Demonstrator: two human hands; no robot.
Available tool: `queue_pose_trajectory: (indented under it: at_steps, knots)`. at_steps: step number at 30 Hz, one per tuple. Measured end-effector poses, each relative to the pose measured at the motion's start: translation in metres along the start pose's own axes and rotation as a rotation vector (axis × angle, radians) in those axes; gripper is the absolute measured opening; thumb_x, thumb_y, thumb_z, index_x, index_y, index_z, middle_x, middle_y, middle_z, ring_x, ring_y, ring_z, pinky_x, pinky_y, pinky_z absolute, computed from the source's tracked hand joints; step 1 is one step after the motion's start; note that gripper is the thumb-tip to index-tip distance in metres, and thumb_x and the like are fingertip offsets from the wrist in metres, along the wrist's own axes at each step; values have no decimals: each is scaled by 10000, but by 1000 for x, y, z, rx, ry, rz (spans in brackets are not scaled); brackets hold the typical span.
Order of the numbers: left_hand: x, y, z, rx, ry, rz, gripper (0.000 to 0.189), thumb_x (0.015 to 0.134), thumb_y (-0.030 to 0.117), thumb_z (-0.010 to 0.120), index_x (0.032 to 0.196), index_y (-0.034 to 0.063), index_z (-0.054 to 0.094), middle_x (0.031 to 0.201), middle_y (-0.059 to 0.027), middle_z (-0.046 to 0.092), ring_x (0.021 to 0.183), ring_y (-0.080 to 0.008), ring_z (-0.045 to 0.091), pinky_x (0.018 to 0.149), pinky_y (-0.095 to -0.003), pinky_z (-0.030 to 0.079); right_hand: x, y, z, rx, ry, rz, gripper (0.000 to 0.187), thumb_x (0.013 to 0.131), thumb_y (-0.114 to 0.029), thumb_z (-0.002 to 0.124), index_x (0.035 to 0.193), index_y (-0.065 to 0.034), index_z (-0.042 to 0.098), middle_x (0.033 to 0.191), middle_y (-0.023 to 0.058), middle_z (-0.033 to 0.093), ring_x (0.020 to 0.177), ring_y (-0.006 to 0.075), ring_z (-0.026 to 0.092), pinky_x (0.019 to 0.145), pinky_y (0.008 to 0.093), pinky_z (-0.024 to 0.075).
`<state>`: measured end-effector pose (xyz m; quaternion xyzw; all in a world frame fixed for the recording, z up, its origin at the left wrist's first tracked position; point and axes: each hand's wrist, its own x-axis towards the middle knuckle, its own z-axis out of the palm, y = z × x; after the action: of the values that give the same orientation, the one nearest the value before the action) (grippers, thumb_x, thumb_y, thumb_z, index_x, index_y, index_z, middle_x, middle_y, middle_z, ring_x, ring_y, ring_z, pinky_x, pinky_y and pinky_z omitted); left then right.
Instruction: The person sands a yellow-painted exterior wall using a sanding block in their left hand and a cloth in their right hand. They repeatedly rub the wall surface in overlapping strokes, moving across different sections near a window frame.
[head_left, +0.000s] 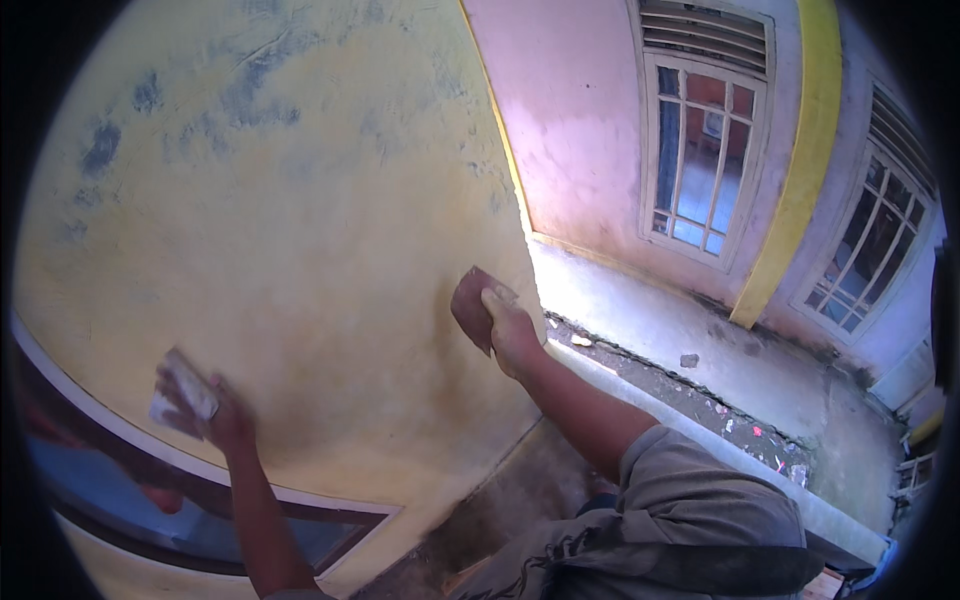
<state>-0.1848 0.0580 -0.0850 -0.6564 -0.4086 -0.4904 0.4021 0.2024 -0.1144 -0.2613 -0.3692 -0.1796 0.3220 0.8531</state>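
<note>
A yellow plastered wall (300, 262) with grey-blue patches, mostly towards its top, fills the view before me. My right hand (517, 330) grips a reddish-brown sheet of what looks like sandpaper (474, 307), thumb on top, near the wall's right edge. Beside that sheet a darker smudge runs down the wall. Lower left, my left hand (225, 416) is wrapped around a whitish block or folded pad (191, 391) close to the wall. Blur hides what exactly this pad is and whether it touches the plaster.
Below my left hand lies a dark-framed window (330, 529) with pale trim. To the right stand a pink wall (577, 150), a paned window (701, 157) and a yellow pillar (795, 165). A debris-strewn gutter (720, 412) runs along a concrete ledge (675, 424). A small stone (689, 361) lies on the paving.
</note>
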Motion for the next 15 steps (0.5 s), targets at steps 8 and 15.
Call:
queue_pose_trajectory:
  at_steps: [8, 15]
  knots:
    - [89, 141, 11, -8, -71, 192, 773, 987, 432, 541, 1634, 144, 231, 1717, -87, 146, 1585, -315, 95, 1229, -614, -30, 28, -36, -16, -493, -67, -84, 587, 1073, -294, 493, 1519, 68, 375, 1535, 211, 439, 1402, 269, 447, 1167, 337, 335]
    - [127, 295, 42, -34, -200, 397, 801, 931, 461, 630, 1603, 151, 325, 1703, -46, 211, 1582, -276, 127, 1250, -594, 18, 92, -54, -13, -682, -154, -548, 576, 1052, -289, 466, 1549, -14, 372, 1579, 280, 356, 1505, 365, 305, 1239, 434, 218]
